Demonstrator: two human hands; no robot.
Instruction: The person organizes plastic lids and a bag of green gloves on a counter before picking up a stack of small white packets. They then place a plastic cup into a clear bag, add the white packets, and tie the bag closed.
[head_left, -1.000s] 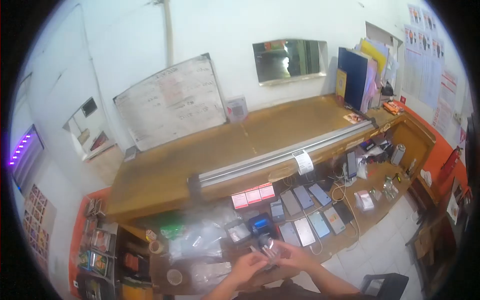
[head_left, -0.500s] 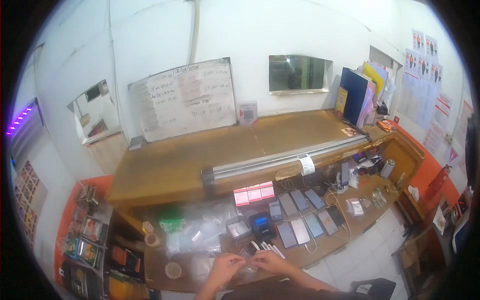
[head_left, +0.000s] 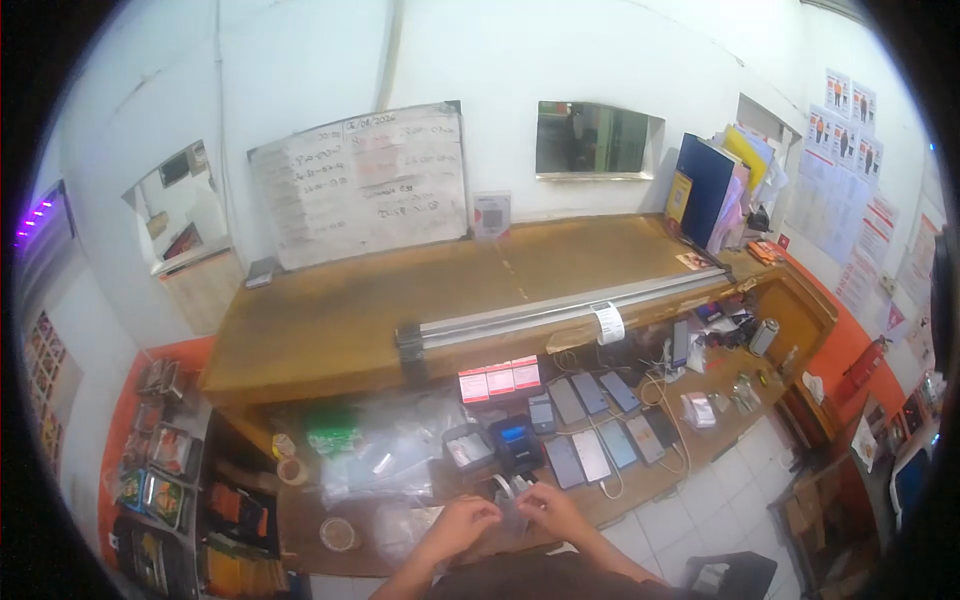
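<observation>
So I'm on the head cam feed, and both bare hands are out over the near edge of the tabletop, roughly mid-length. The left hand has its thumb and fingertips drawn together, the right hand is doing the same, and they're pinching a small piece of clear plastic in the gap between them. It's too blurry for me to tell what kind of piece it is. The hands are near each other but not touching.

Some white strips poke up just behind the fingers, partly hidden. Past those I've got a black device with a blue screen, and just beside it an open box with pale stuff inside. Two rows of phones lie to the right of that, with a white cable looping round their right side.

Toward the left end there's a big spread of plastic bags, a green packet at its back, and a round tub near the front edge. A small white packet sits over toward the right end.
</observation>
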